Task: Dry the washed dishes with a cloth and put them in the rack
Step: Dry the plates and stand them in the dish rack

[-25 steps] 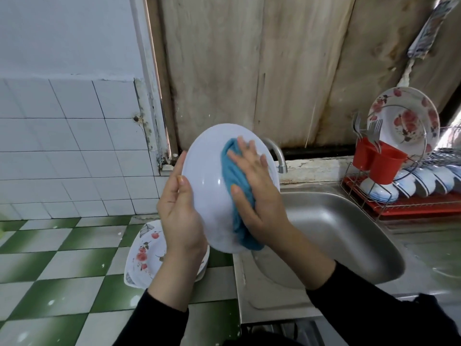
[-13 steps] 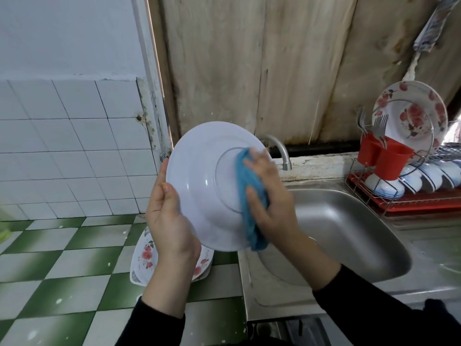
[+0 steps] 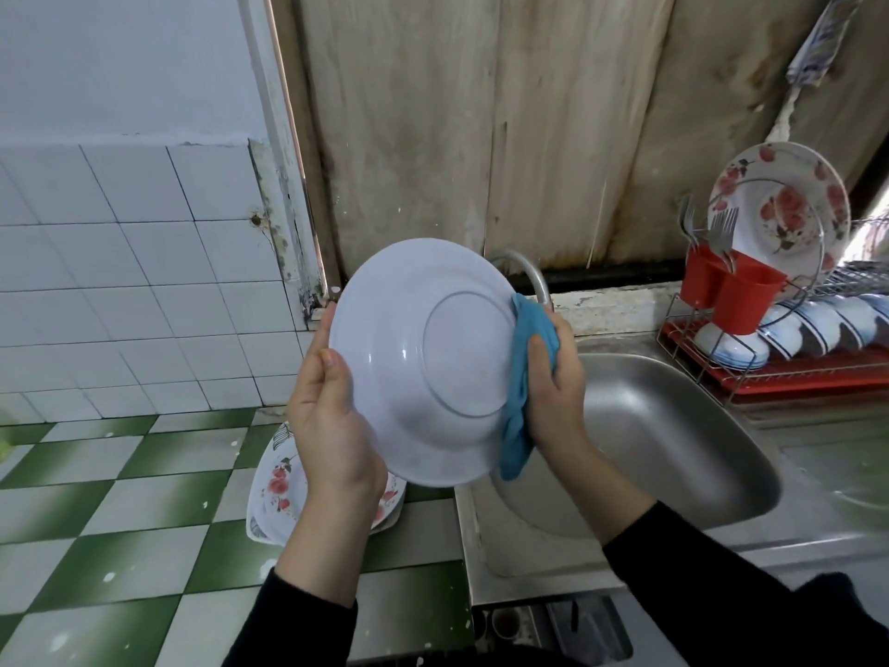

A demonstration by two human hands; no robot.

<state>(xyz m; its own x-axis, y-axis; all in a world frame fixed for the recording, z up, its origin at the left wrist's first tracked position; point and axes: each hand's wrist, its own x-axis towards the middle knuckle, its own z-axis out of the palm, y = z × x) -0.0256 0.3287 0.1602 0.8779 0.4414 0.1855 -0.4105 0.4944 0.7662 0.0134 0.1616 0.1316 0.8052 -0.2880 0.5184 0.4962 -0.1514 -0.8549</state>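
I hold a white plate (image 3: 423, 363) upright in front of me, its underside facing me. My left hand (image 3: 332, 416) grips its left rim with the thumb on the back. At the plate's right rim my right hand (image 3: 553, 377) holds a blue cloth (image 3: 522, 397), which hangs down past the lower edge. The dish rack (image 3: 789, 373), red-based with wire sides, stands at the far right with bowls in a row, a flowered plate (image 3: 779, 204) upright and a red cutlery cup (image 3: 736, 296) with forks.
A stack of flowered plates (image 3: 279, 483) lies on the green-and-white tiled counter below my left hand. The steel sink (image 3: 673, 445) lies under my right hand, with the tap (image 3: 529, 272) behind the plate. White wall tiles are at left, wooden boards behind.
The plate has turned to show its full underside. My right hand has slid the cloth from the plate's middle to its right rim.
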